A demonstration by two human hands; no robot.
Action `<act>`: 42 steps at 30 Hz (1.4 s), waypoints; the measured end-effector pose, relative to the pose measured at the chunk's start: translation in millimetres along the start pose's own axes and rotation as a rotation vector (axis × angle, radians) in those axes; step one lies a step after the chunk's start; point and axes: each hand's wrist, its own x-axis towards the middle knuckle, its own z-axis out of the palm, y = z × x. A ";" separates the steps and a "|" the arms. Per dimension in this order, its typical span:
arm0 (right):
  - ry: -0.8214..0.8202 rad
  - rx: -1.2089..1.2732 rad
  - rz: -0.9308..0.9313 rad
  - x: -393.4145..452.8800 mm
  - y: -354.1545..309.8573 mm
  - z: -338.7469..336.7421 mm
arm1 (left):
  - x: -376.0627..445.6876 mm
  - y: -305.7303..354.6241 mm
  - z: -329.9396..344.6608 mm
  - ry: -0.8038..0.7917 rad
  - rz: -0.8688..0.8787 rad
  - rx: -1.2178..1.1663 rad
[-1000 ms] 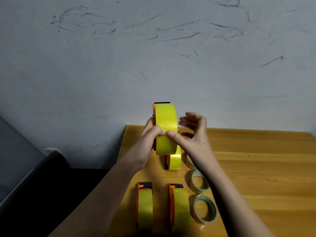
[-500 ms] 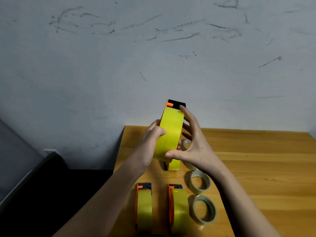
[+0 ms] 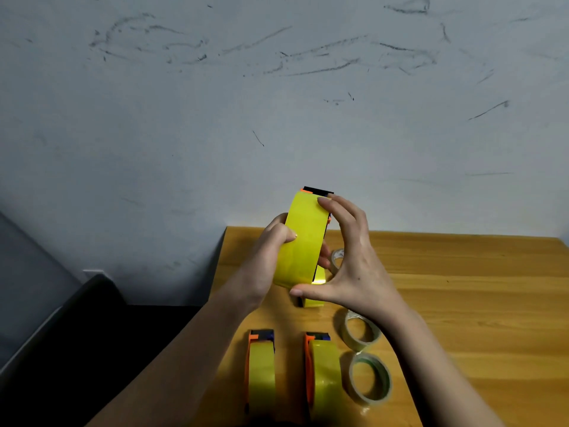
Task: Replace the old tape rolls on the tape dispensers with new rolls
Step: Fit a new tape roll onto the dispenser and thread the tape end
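Note:
I hold a tape dispenser [image 3: 303, 238] with a full yellow roll above the wooden table [image 3: 462, 288], its orange-and-black end pointing up. My left hand [image 3: 271, 257] grips its left side, thumb curled over the yellow tape. My right hand [image 3: 348, 260] spans the roll, thumb under its bottom edge and fingertips near the top. Behind it on the table stands another yellow roll [image 3: 314, 302], mostly hidden. Two loaded dispensers [image 3: 261, 374] [image 3: 323, 377] stand near the front edge.
Three thin, nearly used-up clear rolls lie right of the dispensers: one [image 3: 369, 377] at the front, one [image 3: 360, 331] behind it, one [image 3: 337, 257] partly hidden by my right hand. The table's left edge [image 3: 215, 288] drops to a dark floor. A scuffed wall stands behind.
The held dispenser tilted from upright to leaning right, its black end now on top. My right hand went from pinching the tape's face to spanning the roll from bottom to top.

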 end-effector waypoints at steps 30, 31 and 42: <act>0.243 -0.318 -0.301 1.0 -18.6 8.0 | -1.9 5.8 5.1 -0.018 -0.038 -0.119; 0.255 -0.288 -0.300 -0.1 -17.0 9.5 | -2.0 5.9 4.8 -0.012 -0.040 -0.125; 0.275 -0.056 -0.175 -0.1 -17.4 13.1 | -3.2 8.8 9.6 -0.018 -0.048 -0.083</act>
